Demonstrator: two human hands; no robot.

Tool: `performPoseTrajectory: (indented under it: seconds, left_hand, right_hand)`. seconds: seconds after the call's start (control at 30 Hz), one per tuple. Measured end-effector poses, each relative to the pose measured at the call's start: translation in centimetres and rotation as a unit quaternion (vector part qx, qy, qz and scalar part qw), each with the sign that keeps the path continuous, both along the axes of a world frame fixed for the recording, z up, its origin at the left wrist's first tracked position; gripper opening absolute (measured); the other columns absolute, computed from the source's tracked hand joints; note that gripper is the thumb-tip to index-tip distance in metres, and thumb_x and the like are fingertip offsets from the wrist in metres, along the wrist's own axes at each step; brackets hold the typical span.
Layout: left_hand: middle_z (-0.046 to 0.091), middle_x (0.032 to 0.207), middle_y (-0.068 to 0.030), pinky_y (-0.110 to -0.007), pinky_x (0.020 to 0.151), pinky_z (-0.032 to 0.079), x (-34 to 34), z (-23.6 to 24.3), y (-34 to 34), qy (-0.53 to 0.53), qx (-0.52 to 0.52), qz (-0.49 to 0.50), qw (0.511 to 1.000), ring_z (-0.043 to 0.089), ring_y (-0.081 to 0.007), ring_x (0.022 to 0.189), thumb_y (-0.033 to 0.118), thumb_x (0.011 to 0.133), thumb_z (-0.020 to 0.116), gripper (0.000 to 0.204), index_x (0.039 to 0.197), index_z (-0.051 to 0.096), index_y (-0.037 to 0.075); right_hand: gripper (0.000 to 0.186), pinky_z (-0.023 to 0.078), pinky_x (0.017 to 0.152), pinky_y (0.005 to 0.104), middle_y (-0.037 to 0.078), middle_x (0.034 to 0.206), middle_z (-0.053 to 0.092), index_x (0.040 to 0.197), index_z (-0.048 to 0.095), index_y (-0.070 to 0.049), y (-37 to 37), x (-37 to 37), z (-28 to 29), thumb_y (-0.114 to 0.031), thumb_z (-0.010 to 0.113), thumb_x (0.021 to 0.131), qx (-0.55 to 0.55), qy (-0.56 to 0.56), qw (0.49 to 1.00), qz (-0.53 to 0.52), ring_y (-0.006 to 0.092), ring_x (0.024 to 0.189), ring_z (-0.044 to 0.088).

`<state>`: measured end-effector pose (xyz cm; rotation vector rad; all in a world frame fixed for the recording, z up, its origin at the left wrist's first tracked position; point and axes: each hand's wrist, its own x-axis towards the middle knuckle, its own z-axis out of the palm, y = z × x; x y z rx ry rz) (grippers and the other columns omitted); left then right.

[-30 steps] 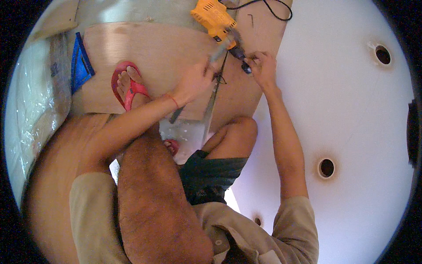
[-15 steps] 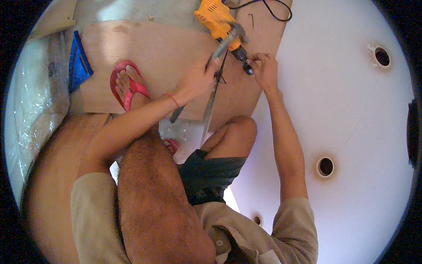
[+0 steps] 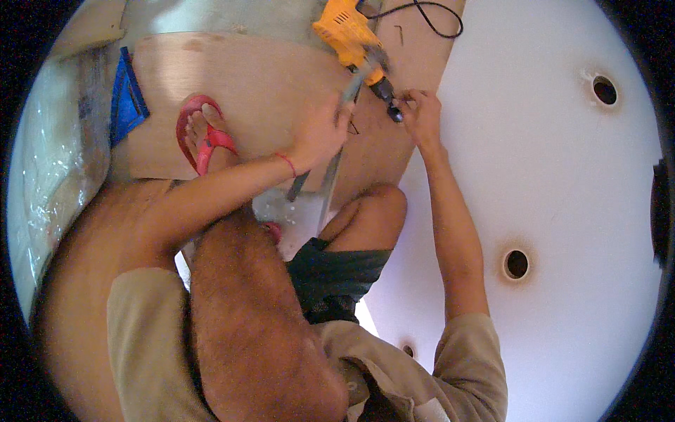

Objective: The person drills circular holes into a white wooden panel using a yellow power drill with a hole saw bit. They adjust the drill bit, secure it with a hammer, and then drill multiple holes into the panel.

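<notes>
My left hand [image 3: 321,137] is wrapped round the handle of a hammer [image 3: 356,81]. Its blurred head lies over the front of a yellow power drill [image 3: 344,29], and the dark handle end sticks out below my wrist. Whether head and drill touch, I cannot tell. The drill lies on a wooden board [image 3: 246,77], with its black chuck [image 3: 383,89] toward me and a round, shiny cutter bit [image 3: 395,112] in it. My right hand [image 3: 422,119] is closed in a pinch right beside the bit; what sits between the fingertips is hidden.
A black cord [image 3: 450,35] loops beside the drill, near a small hex key [image 3: 400,35]. A long thin strip [image 3: 328,190] runs below my left hand. Left are a blue triangular piece [image 3: 128,105] and plastic wrap [image 3: 67,162]. A white panel [image 3: 562,162] with round holes stands right.
My left hand and the hammer have shifted slightly, the handle end moving right and the head blurring. My right hand stays pinched beside the bit.
</notes>
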<state>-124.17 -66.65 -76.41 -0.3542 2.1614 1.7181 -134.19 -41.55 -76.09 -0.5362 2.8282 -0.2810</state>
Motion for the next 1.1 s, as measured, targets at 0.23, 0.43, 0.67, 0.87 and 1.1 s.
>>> performPoseTrajectory:
  seconds: [0.23, 0.43, 0.67, 0.87, 1.1]
  left_hand:
    - [0.068, 0.083, -0.0276, -0.054, 0.07, 0.051, -0.5, 0.3, -0.1, -0.065, 0.061, 0.033, 0.995, 0.067, -0.0459, 0.078, 0.037, 0.106, 0.05, 0.039, 0.108, 0.064, 0.0]
    - [0.067, 0.082, -0.0254, -0.054, 0.068, 0.05, -0.3, 0.5, 0.2, 0.014, -0.021, -0.035, 0.999, 0.065, -0.0451, 0.075, 0.036, 0.106, 0.049, 0.038, 0.112, 0.062, 0.001]
    - [0.068, 0.092, -0.0269, -0.052, 0.074, 0.052, 0.4, 0.4, 0.2, -0.015, -0.055, -0.002, 0.998, 0.067, -0.045, 0.084, 0.033, 0.104, 0.053, 0.035, 0.109, 0.063, 0.0]
    - [0.071, 0.099, -0.0267, -0.053, 0.087, 0.055, 1.6, 0.1, -0.3, -0.034, 0.043, -0.113, 0.992, 0.068, -0.044, 0.095, 0.041, 0.106, 0.052, 0.048, 0.131, 0.061, 0.001]
    - [0.063, 0.084, -0.0241, -0.049, 0.072, 0.049, -3.3, -2.9, -8.8, -0.066, -0.045, 0.151, 0.985, 0.064, -0.0379, 0.078, 0.046, 0.105, 0.052, 0.048, 0.119, 0.06, 0.0]
  right_hand:
    - [0.017, 0.052, 0.089, 0.0446, 0.014, 0.095, 0.075, 0.094, 0.078, -0.007, -0.4, -0.1, 0.5, -0.019, 0.08, 0.083, -0.018, -0.025, 0.999, -0.033, 0.0352, 0.097, 0.067]
    - [0.018, 0.052, 0.088, 0.0453, 0.014, 0.093, 0.076, 0.094, 0.078, -0.005, -0.4, -0.2, 0.3, -0.016, 0.082, 0.08, -0.032, 0.001, 0.999, -0.001, 0.0349, 0.097, 0.067]
    - [0.018, 0.051, 0.089, 0.0453, 0.014, 0.094, 0.075, 0.096, 0.077, -0.006, -0.5, 0.0, 0.6, -0.017, 0.08, 0.082, -0.005, -0.005, 1.0, -0.018, 0.0358, 0.097, 0.067]
    - [0.021, 0.049, 0.091, 0.0465, 0.017, 0.094, 0.074, 0.098, 0.077, -0.006, 0.1, -0.3, 0.8, -0.024, 0.075, 0.086, -0.041, -0.015, 0.999, 0.019, 0.0367, 0.093, 0.067]
    - [0.022, 0.054, 0.087, 0.0342, 0.01, 0.099, 0.075, 0.109, 0.073, -0.001, -2.5, -2.3, 1.4, -0.015, 0.075, 0.092, -0.095, -0.142, 0.975, -0.142, 0.0168, 0.093, 0.07]
